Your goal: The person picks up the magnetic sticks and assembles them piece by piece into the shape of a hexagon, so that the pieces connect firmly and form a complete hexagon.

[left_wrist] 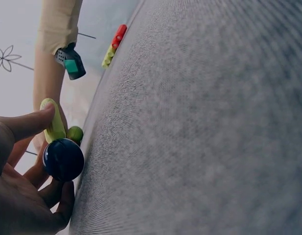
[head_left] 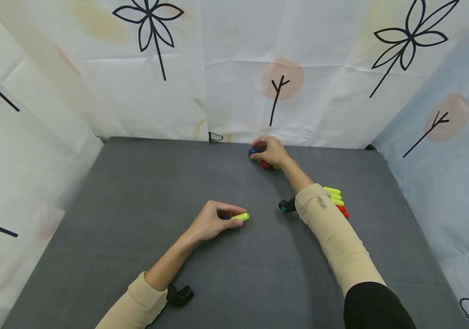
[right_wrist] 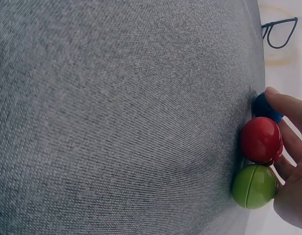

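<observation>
Nearer than the red ball (head_left: 265, 165), the left hand (head_left: 214, 221) pinches a yellow stick (head_left: 240, 216), probably steadying it, a dark ball (left_wrist: 63, 160) at its end; just beyond the red ball, the right hand (head_left: 273, 151) grips a blue ball (head_left: 252, 151), seemingly against rolling.

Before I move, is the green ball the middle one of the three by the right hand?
No, the right wrist view shows the red ball between the blue ball and the green ball.
</observation>
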`<state>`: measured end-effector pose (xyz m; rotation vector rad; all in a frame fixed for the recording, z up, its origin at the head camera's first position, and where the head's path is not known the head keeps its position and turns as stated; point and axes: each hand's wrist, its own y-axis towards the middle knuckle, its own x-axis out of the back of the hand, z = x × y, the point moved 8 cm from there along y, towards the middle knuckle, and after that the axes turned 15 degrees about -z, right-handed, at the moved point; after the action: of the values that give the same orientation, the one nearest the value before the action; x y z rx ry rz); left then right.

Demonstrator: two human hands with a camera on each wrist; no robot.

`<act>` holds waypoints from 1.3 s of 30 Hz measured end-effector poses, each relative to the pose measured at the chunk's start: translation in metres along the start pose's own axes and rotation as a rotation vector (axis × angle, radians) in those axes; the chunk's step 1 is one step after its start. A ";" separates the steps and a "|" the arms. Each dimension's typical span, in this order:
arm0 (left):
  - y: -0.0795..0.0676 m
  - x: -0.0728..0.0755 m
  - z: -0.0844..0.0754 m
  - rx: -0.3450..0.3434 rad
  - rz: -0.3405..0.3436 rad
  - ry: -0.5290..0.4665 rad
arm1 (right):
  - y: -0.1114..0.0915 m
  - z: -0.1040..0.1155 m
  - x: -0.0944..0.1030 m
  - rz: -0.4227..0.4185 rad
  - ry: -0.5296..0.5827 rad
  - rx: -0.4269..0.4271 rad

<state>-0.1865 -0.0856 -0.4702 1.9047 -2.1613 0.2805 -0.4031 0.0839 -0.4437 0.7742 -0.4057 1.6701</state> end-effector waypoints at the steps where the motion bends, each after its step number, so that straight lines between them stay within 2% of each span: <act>1: 0.000 0.000 0.000 0.001 0.000 -0.005 | 0.000 0.000 0.000 0.001 -0.005 0.000; 8: 0.001 0.000 0.001 0.002 0.000 -0.010 | -0.002 0.013 0.007 -0.021 0.011 0.075; 14: 0.001 -0.001 0.002 0.003 -0.001 -0.008 | -0.018 0.032 0.017 -0.001 0.084 0.173; 22: 0.000 0.000 0.002 0.005 -0.015 -0.006 | -0.067 0.050 0.026 0.059 0.110 0.278; 31: 0.001 0.001 0.000 -0.004 -0.029 -0.009 | -0.126 0.063 0.027 0.134 0.191 0.254; 39: 0.002 0.002 0.000 -0.014 -0.041 0.006 | -0.159 0.056 0.021 0.172 0.234 0.241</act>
<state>-0.1887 -0.0872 -0.4697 1.9360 -2.1117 0.2619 -0.2376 0.1027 -0.4114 0.7234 -0.1093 1.9713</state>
